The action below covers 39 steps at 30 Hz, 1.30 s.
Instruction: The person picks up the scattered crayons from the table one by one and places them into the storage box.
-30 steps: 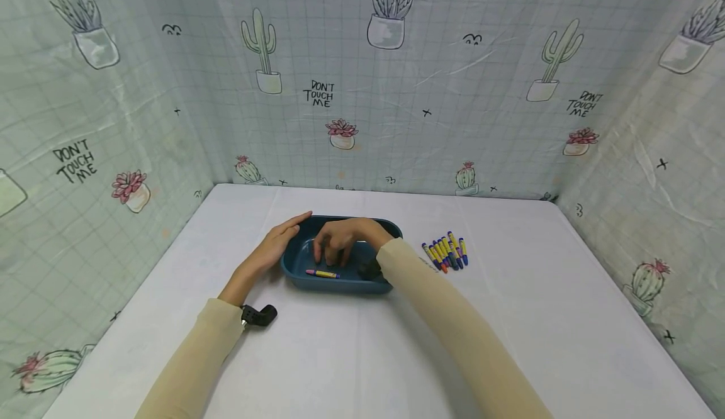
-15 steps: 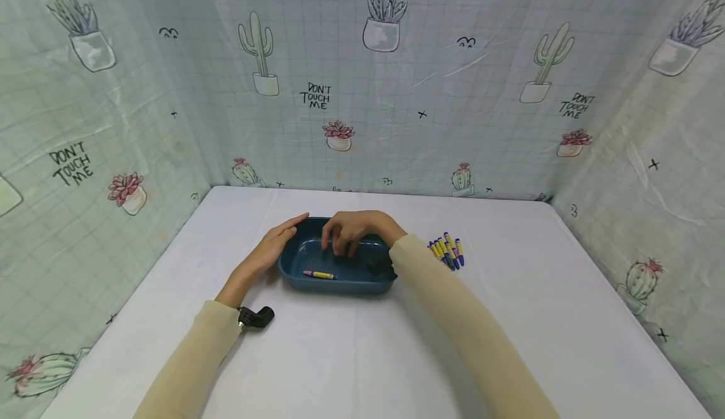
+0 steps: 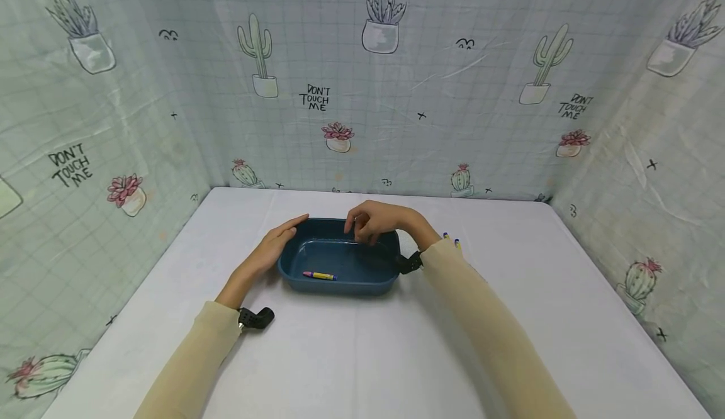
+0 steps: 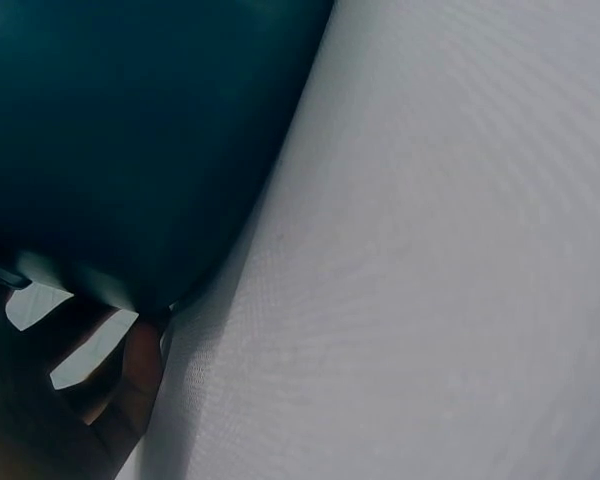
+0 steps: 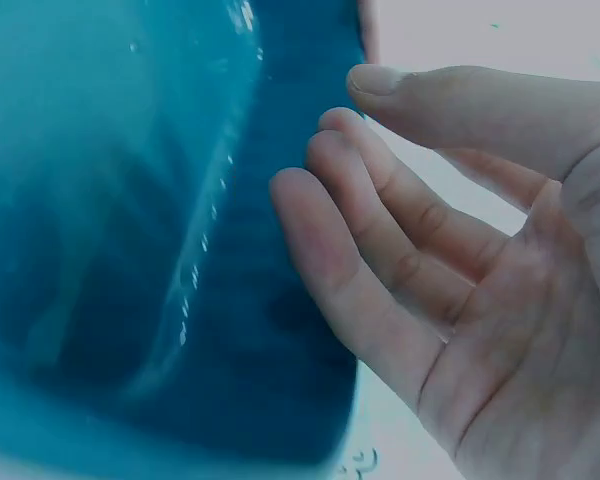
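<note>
A dark blue rectangular tub sits on the white table, with one yellow-wrapped pink crayon lying near its front wall inside. My left hand rests along the tub's left side, fingers extended; in the left wrist view the fingertips touch the tub's outer wall. Over the back right part of the tub hovers my right hand, its fingers loosely bent. In the right wrist view the right hand has nothing between thumb and fingers, and the tub's inner wall lies beyond the fingertips.
Several more crayons lie to the right of the tub, mostly hidden behind the right sleeve. A cloth printed with cacti surrounds the table at the back and both sides.
My right hand has risen from low inside the tub and moved right and back, toward its back right rim. The sleeve now covers most of the loose crayons. The left hand stays put.
</note>
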### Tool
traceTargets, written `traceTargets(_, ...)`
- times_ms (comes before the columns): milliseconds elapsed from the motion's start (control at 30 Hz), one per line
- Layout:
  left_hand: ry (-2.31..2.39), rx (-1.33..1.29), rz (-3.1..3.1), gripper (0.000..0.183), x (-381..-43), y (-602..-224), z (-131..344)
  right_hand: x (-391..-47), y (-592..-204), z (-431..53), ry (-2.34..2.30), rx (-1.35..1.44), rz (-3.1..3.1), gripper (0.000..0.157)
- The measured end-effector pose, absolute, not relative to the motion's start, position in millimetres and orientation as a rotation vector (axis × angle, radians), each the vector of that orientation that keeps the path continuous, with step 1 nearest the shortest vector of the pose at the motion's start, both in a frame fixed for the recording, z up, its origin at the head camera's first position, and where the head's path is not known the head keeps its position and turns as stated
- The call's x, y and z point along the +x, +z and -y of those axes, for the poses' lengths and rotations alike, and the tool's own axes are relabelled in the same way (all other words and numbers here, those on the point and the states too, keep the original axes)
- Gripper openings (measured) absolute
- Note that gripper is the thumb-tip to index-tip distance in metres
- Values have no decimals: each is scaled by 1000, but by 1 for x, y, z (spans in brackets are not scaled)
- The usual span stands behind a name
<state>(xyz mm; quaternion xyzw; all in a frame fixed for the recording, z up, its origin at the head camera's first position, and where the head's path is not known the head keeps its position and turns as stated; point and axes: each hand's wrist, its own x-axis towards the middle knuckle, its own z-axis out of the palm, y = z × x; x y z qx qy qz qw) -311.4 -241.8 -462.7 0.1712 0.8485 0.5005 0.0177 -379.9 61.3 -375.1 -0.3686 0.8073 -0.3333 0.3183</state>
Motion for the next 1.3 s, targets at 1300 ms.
traceTargets(1300, 1532, 492, -2639, 49, -310, -462, 243, -343, -396, -245, -1129, -628, -2471, 40)
